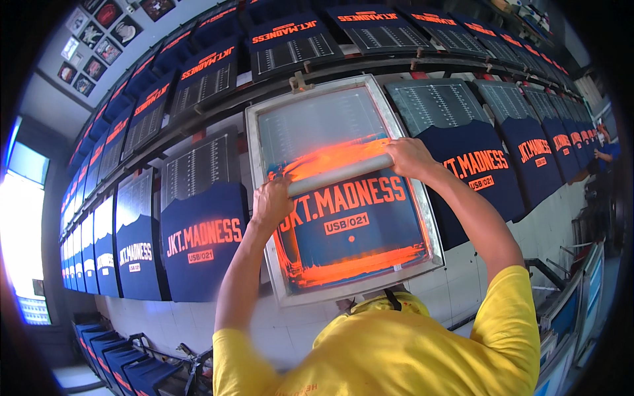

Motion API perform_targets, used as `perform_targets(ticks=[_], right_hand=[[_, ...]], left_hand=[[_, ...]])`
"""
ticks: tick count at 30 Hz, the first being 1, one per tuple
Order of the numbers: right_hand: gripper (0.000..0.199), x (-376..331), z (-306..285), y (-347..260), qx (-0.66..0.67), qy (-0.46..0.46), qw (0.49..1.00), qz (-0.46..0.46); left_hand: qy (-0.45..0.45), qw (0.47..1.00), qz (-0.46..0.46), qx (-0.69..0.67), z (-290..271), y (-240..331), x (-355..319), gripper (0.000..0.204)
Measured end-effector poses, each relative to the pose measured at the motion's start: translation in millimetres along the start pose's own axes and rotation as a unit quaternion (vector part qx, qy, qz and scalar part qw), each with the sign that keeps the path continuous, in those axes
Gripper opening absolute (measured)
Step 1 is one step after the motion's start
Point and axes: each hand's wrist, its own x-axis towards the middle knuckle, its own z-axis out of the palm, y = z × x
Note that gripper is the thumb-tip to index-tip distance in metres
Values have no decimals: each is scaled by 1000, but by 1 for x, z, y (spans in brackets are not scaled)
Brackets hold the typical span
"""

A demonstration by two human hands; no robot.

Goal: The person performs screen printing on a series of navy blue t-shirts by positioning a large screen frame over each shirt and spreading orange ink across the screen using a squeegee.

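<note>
Rows of navy shirts (198, 244) line a long printing table (370, 66), with a framed screen (343, 191) lying over one. Left hand (272, 203) and right hand (409, 157) grip a squeegee (340, 174) across the screen's middle, in orange ink (330, 158). Even pressure and a level blade look key.

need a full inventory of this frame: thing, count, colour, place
screen frame: one, pale metal, tilted at centre over a shirt
squeegee: one, grey bar, across the upper part of the screen
ink: orange, smeared along the screen's top and bottom
shirts: many, too many to count, navy with orange and pale print, in long rows left, right and above
pictures: several, dark, on the wall upper left
stacked trays: several, blue, lower left
other person: one, blue top, far right
left hand: grips the squeegee's left end
right hand: grips its right end
yellow sleeves: two, bottom edge
</note>
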Motion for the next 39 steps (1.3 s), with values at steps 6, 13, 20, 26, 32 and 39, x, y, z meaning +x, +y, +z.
perform_targets(ticks=[6, 13, 20, 26, 32, 39], right_hand=[[9, -105, 6, -55, 12, 31, 999, -2], [13, -198, 36, -104, 51, 70, 996, -9], [20, -207, 45, -112, 11, 65, 997, -29], [17, -148, 49, -87, -7, 79, 996, -37], [13, -67, 52, -46, -22, 88, 995, -49], [13, 4, 35, -13, 1, 12, 1000, -20]], left_hand=[[25, 999, 25, -29, -22, 33, -96, 26], [17, 999, 16, -28, 0, 59, -202, 35], [71, 995, 61, 23, 23, 57, -216, 43], [78, 994, 74, 27, 22, 27, -153, 25], [74, 994, 76, 17, 32, -12, -68, 27], [-1, 999, 29, -25, 22, -35, 0, 20]])
